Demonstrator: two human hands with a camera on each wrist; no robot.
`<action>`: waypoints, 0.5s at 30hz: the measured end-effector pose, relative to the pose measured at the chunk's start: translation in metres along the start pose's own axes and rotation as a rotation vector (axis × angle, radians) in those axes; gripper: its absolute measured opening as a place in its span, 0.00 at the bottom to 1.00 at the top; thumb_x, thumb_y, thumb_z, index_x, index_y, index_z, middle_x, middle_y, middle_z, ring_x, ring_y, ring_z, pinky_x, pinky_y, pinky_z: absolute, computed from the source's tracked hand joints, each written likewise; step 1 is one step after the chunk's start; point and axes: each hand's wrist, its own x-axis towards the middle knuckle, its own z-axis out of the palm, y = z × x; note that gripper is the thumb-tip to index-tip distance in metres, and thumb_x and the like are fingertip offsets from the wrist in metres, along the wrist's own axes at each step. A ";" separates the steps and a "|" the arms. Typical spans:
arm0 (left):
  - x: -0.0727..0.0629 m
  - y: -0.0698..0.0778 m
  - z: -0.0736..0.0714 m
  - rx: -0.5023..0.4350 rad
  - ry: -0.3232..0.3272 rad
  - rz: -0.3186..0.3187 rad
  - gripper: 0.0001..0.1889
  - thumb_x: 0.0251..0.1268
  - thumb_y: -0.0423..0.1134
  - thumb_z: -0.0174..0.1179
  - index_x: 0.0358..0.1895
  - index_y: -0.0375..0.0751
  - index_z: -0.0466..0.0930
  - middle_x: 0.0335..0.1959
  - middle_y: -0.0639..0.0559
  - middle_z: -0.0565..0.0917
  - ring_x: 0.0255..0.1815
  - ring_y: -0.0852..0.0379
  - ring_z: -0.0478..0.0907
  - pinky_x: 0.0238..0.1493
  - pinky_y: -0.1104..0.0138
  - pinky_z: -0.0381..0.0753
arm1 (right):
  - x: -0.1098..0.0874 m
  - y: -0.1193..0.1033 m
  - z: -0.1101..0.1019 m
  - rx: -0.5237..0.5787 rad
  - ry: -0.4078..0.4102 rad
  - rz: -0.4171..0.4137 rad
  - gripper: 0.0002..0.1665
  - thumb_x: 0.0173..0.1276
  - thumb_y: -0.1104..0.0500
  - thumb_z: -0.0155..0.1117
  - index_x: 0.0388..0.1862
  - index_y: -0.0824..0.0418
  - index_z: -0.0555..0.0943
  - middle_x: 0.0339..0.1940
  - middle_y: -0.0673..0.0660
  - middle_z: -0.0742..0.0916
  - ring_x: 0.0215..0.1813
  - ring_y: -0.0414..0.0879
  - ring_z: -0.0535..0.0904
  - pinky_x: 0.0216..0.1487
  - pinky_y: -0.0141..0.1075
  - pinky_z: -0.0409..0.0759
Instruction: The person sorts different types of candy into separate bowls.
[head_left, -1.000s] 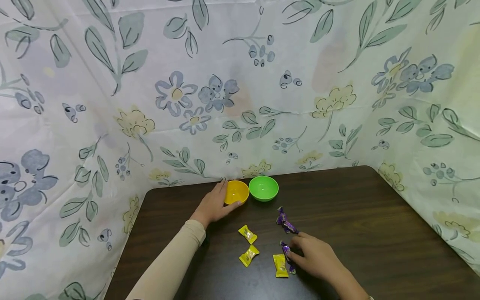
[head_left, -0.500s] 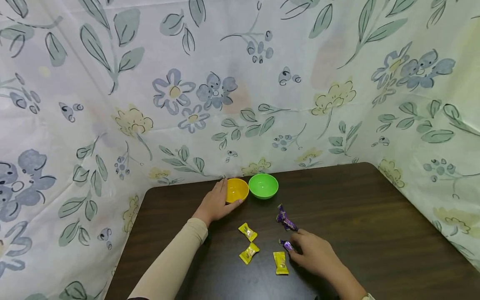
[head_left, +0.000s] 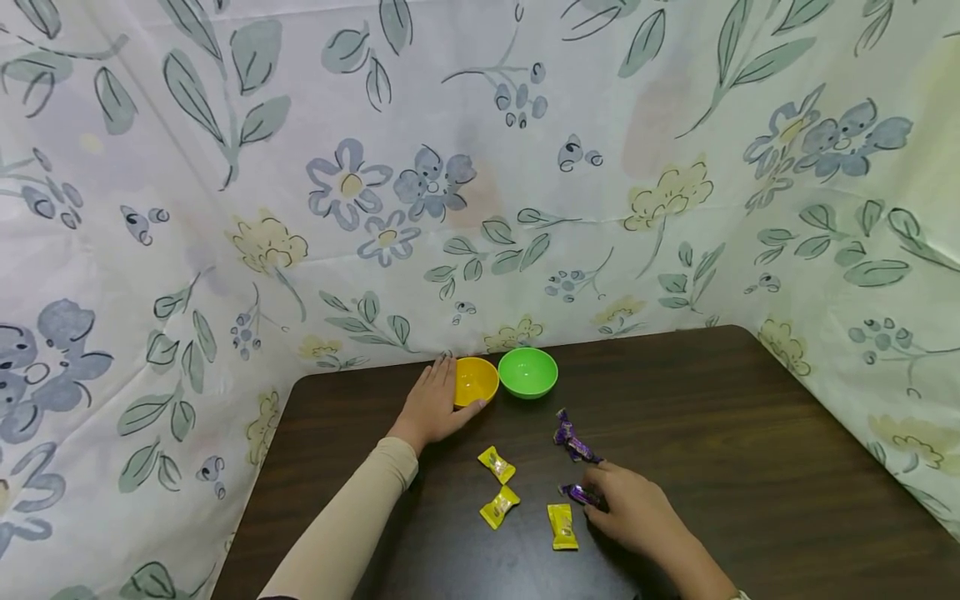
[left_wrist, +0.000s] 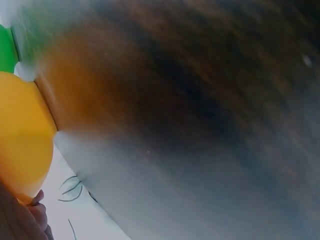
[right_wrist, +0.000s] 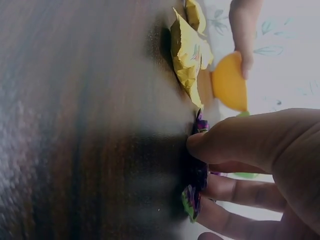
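My left hand (head_left: 433,406) rests against the yellow bowl (head_left: 477,382), straight fingers along its left side and thumb by the near rim. Touching that bowl on its right is a green bowl (head_left: 528,372). Lower right, my right hand (head_left: 630,508) pinches a purple-wrapped candy (head_left: 577,493) at the table; in the right wrist view the thumb (right_wrist: 202,145) presses one side of this candy (right_wrist: 199,172), fingers on the other. More purple-wrapped candy (head_left: 573,442) lies just beyond that hand; whether one or two pieces, I cannot tell.
Yellow-wrapped candies lie on the dark wooden table (head_left: 690,400): one (head_left: 562,527) left of my right hand, two others (head_left: 497,464) nearer the middle. A floral cloth (head_left: 480,167) hangs behind the table and along both sides.
The purple candy under my right hand has turned from lying lengthwise beside the yellow one to pointing sideways into my fingers. My left hand stays at the yellow bowl.
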 end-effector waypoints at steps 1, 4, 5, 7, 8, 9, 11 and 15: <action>0.000 0.000 0.000 0.005 -0.002 -0.002 0.56 0.74 0.76 0.42 0.86 0.31 0.49 0.87 0.36 0.55 0.89 0.40 0.50 0.88 0.48 0.50 | 0.000 0.000 0.000 0.000 -0.001 0.002 0.13 0.59 0.56 0.82 0.39 0.47 0.86 0.35 0.41 0.84 0.35 0.37 0.81 0.29 0.35 0.79; 0.000 0.002 0.000 0.020 -0.011 -0.012 0.56 0.74 0.76 0.42 0.86 0.31 0.49 0.87 0.36 0.54 0.89 0.41 0.50 0.89 0.49 0.49 | 0.000 0.000 0.000 0.005 -0.006 -0.002 0.13 0.59 0.56 0.82 0.39 0.47 0.86 0.35 0.42 0.84 0.35 0.38 0.81 0.29 0.36 0.80; -0.001 0.002 0.000 0.023 -0.012 -0.013 0.56 0.74 0.76 0.42 0.86 0.31 0.49 0.87 0.36 0.55 0.89 0.41 0.50 0.89 0.49 0.49 | 0.000 0.000 0.000 0.007 -0.007 -0.006 0.13 0.59 0.56 0.82 0.39 0.47 0.85 0.35 0.42 0.84 0.35 0.38 0.81 0.29 0.36 0.79; -0.002 0.004 -0.002 0.030 -0.008 -0.014 0.56 0.74 0.76 0.42 0.85 0.30 0.49 0.87 0.36 0.55 0.89 0.41 0.50 0.88 0.50 0.50 | -0.001 0.001 0.000 0.008 -0.004 -0.016 0.13 0.59 0.56 0.82 0.38 0.47 0.85 0.35 0.42 0.85 0.34 0.37 0.81 0.28 0.35 0.79; -0.002 0.004 -0.002 0.033 -0.008 -0.014 0.56 0.74 0.76 0.41 0.85 0.30 0.50 0.87 0.36 0.55 0.89 0.41 0.50 0.88 0.50 0.50 | -0.001 0.001 0.000 0.009 -0.002 -0.022 0.13 0.59 0.56 0.82 0.38 0.47 0.85 0.35 0.42 0.84 0.34 0.37 0.80 0.27 0.35 0.78; -0.003 0.005 -0.003 0.037 -0.008 -0.014 0.56 0.74 0.77 0.41 0.85 0.30 0.50 0.87 0.36 0.55 0.89 0.41 0.51 0.88 0.50 0.50 | -0.001 0.002 0.000 0.010 0.001 -0.027 0.13 0.59 0.56 0.82 0.38 0.47 0.85 0.35 0.42 0.85 0.34 0.36 0.80 0.27 0.34 0.78; -0.004 0.006 -0.003 0.040 -0.007 -0.012 0.56 0.74 0.77 0.40 0.85 0.30 0.50 0.87 0.36 0.55 0.89 0.41 0.51 0.88 0.50 0.50 | -0.003 0.003 0.000 0.013 0.008 -0.038 0.13 0.59 0.56 0.82 0.37 0.46 0.85 0.35 0.41 0.84 0.33 0.35 0.80 0.27 0.33 0.77; -0.004 0.006 -0.003 0.056 -0.022 -0.014 0.56 0.74 0.78 0.37 0.86 0.31 0.48 0.87 0.36 0.54 0.89 0.41 0.50 0.89 0.51 0.49 | -0.004 0.005 -0.001 0.020 0.021 -0.047 0.13 0.59 0.56 0.83 0.38 0.45 0.85 0.35 0.40 0.84 0.34 0.35 0.81 0.28 0.31 0.77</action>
